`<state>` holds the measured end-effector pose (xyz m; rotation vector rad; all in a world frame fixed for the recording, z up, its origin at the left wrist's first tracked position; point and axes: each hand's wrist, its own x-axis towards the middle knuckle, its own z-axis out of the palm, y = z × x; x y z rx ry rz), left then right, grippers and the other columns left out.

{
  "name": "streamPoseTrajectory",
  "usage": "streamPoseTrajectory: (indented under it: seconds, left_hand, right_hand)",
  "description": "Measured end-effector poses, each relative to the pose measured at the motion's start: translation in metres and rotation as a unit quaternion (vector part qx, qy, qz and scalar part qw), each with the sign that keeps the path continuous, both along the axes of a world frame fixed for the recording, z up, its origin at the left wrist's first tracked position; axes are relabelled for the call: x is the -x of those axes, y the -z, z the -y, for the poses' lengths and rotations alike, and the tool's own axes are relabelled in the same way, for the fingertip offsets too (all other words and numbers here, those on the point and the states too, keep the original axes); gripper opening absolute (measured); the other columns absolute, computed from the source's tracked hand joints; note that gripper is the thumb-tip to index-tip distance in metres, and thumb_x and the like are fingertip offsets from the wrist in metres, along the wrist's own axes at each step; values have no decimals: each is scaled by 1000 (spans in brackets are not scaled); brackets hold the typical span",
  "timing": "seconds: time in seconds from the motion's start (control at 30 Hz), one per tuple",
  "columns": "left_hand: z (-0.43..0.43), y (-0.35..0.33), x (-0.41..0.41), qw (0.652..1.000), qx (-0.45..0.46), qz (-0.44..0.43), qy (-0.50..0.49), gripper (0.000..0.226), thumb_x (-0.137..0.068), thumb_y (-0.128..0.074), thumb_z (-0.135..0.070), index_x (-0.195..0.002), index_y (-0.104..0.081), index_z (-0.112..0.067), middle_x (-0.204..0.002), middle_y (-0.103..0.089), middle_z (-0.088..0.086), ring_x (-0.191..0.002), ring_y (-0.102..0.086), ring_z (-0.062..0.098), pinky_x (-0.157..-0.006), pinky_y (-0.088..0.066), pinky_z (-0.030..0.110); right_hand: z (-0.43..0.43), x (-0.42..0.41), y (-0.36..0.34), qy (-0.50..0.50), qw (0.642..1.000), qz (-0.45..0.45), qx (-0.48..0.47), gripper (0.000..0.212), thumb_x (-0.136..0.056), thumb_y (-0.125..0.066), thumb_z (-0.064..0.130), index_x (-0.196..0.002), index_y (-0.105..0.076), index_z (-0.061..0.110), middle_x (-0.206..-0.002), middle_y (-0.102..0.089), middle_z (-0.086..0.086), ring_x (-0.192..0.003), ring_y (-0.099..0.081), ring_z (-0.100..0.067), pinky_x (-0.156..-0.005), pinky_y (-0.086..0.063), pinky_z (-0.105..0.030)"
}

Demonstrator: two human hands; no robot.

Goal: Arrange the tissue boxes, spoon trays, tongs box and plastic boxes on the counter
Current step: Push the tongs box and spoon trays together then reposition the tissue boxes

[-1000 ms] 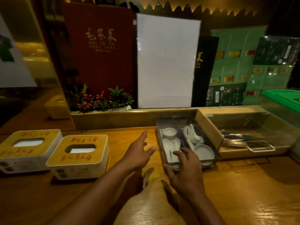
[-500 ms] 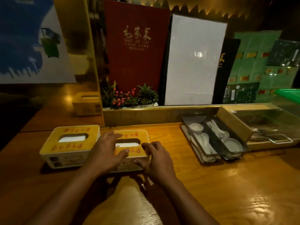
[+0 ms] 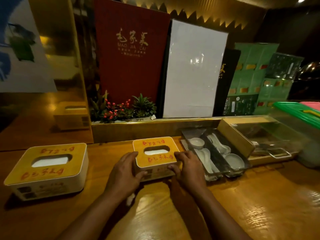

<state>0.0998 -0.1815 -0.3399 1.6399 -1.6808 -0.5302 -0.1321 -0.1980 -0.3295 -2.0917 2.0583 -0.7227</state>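
Observation:
Two tissue boxes with yellow lids and red writing sit on the wooden counter (image 3: 251, 205). My left hand (image 3: 123, 174) and my right hand (image 3: 187, 170) grip the sides of the right tissue box (image 3: 155, 154), which stands next to the spoon trays (image 3: 216, 151). The left tissue box (image 3: 48, 168) stands apart at the far left. The two clear spoon trays hold white spoons and small bowls. Right of them lies the tongs box (image 3: 259, 141) with a clear lid and metal tongs inside. A plastic box with a green lid (image 3: 301, 115) stands at the far right.
A raised ledge (image 3: 152, 129) runs behind the counter with a small plant with red berries (image 3: 121, 108), a red menu (image 3: 131, 49), a white board (image 3: 192, 71) and green menu sheets (image 3: 251, 75) leaning on it. A small white scrap (image 3: 130, 199) lies under my left wrist.
My hands left the spoon trays and took hold of the right tissue box, then slid it right, away from the left box and up beside the spoon trays.

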Motion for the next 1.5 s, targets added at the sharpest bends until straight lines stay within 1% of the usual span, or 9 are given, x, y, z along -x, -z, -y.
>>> streamPoseTrajectory:
  seconds: [0.13, 0.23, 0.67, 0.93, 1.13, 1.23, 1.33, 1.43, 1.5]
  left_hand:
    - [19, -6, 29, 1000, 0, -22, -5, 78, -81, -83, -22, -148, -45, -27, -138, -62, 0, -125, -59, 21, -95, -53, 33]
    - [33, -12, 47, 1000, -10, -20, -8, 76, -82, -82, -20, -148, -46, -27, -135, -65, 1, -123, -61, 20, -90, -50, 28]
    - [83, -9, 74, 998, -59, -3, -33, 80, -86, -78, -20, -153, -36, -32, -149, -53, 1, -135, -50, 23, -99, -50, 36]
    - [88, -7, 75, 998, -55, 6, -40, 79, -88, -76, -23, -154, -35, -33, -148, -54, 1, -134, -51, 21, -97, -49, 32]
    - [85, -10, 75, 998, -55, -10, -26, 81, -88, -76, -20, -155, -33, -31, -149, -53, 2, -135, -50, 21, -100, -48, 33]
    - [79, -12, 75, 998, -56, -2, 1, 86, -89, -75, -22, -158, -24, -32, -155, -45, 1, -140, -44, 21, -105, -43, 33]
    - [71, -15, 69, 999, -43, -1, 31, 97, -86, -78, -26, -158, -14, -38, -158, -39, -5, -138, -45, 18, -104, -44, 33]
    - [62, -20, 45, 999, -32, 11, 10, 99, -85, -78, -33, -158, -12, -41, -161, -35, -4, -136, -48, 15, -105, -49, 40]
    - [56, -23, 20, 1000, -12, 28, 8, 89, -85, -77, -35, -156, -23, -39, -160, -35, -6, -135, -49, 13, -103, -51, 40]
  right_hand:
    - [19, 19, -2, 25, 1000, 1, 14, 55, -86, -68, 53, -136, -55, 34, -137, -55, 2, -123, -46, -20, -101, -45, -43]
    - [34, 31, -4, 34, 999, 4, 18, 57, -87, -68, 52, -138, -54, 31, -137, -55, 1, -124, -46, -21, -104, -44, -45]
    - [72, 55, 1, 33, 996, 75, 18, 58, -86, -72, 46, -139, -55, 27, -135, -55, 3, -120, -49, -23, -99, -49, -43]
    - [85, 54, 7, 27, 994, 109, 8, 59, -85, -74, 45, -138, -55, 29, -136, -54, 2, -119, -54, -24, -93, -55, -47]
    - [89, 56, 9, 22, 995, 94, 7, 58, -85, -73, 46, -137, -55, 28, -134, -55, 2, -118, -54, -24, -93, -55, -47]
    - [88, 57, 9, 10, 994, 105, -7, 64, -85, -74, 44, -142, -49, 28, -138, -52, -1, -123, -51, -25, -96, -53, -50]
    - [82, 54, 4, 6, 994, 112, 10, 74, -85, -75, 43, -148, -40, 28, -144, -46, -3, -130, -46, -28, -104, -47, -53]
    - [69, 33, -6, -1, 990, 115, 78, 62, -87, -72, 41, -142, -45, 28, -140, -47, -5, -128, -46, -26, -105, -45, -51]
    - [57, 5, -14, -41, 986, 129, 98, 49, -89, -68, 35, -134, -50, 30, -137, -50, -2, -124, -48, -22, -101, -47, -47]
